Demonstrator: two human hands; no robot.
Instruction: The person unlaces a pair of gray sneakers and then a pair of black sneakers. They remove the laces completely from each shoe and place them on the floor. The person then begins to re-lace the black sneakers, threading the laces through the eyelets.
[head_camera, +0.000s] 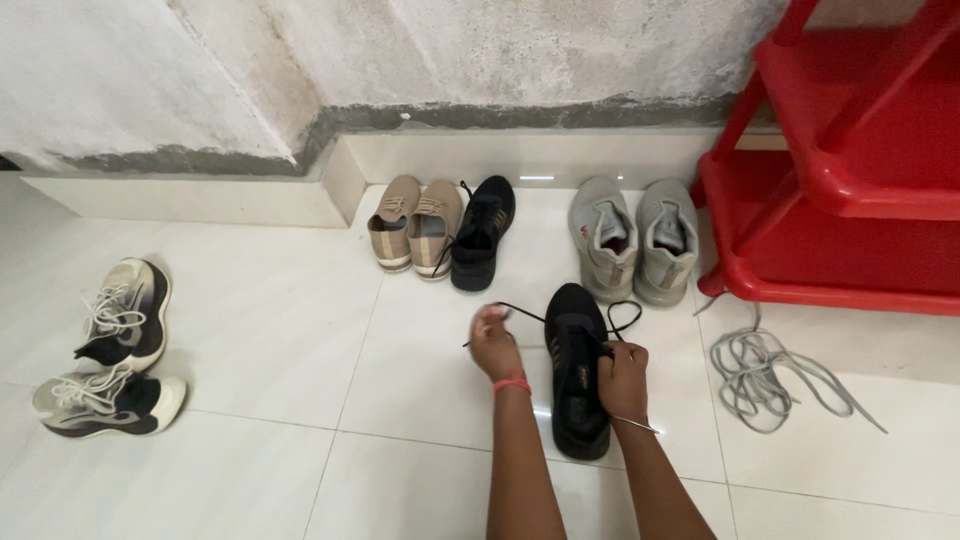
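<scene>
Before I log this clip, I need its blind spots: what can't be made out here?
- Head view: right hand covers the black shoe's lace holes.
- Left hand's fingers hide how it holds the black lace.
- Red rack cut off by the right edge.

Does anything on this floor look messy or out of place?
Yes. A loose grey lace lies tangled on the tiles beside the red rack, in no shoe. The grey pair shows no laces. The black-and-white sneakers lie skewed, apart from the row.
</scene>
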